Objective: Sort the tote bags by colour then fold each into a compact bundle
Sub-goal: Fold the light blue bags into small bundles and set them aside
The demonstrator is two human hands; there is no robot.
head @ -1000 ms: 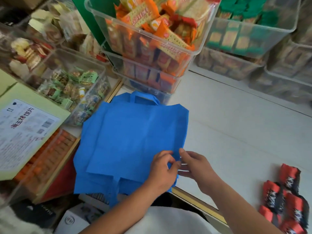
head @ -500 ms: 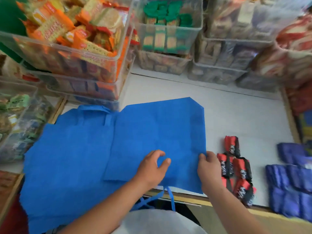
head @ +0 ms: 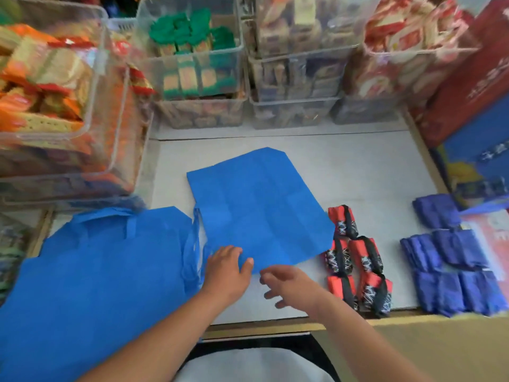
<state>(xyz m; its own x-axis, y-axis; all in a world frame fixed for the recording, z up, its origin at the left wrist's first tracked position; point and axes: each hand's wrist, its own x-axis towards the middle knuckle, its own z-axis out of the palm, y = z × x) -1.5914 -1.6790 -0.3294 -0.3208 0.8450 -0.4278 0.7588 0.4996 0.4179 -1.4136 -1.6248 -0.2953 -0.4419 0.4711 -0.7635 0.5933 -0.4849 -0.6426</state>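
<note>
Blue tote bag: lies flat on the pale tabletop at the centre of the frame, turned so one corner points toward lower centre.
Axis: its side edges run from lower centre toward upper centre, leaning left (the outline is near square, so the longer side is hard to call); the upper right corner is clipped off.
Left hand: grip spread, fingers flat on the bag's lower left corner, thumb out on the fabric.
Right hand: grip loose and empty, fingers apart, just below the bag's nearest corner.
Straps: thin blue loops just left of the left hand.
Blue tote pile: lower left, unfolded.
Red-and-black bundles: right of centre, touching the bag's right corner.
Dark blue bundles: far right.
Clear bins: stacked along the top, full of packets.
</note>
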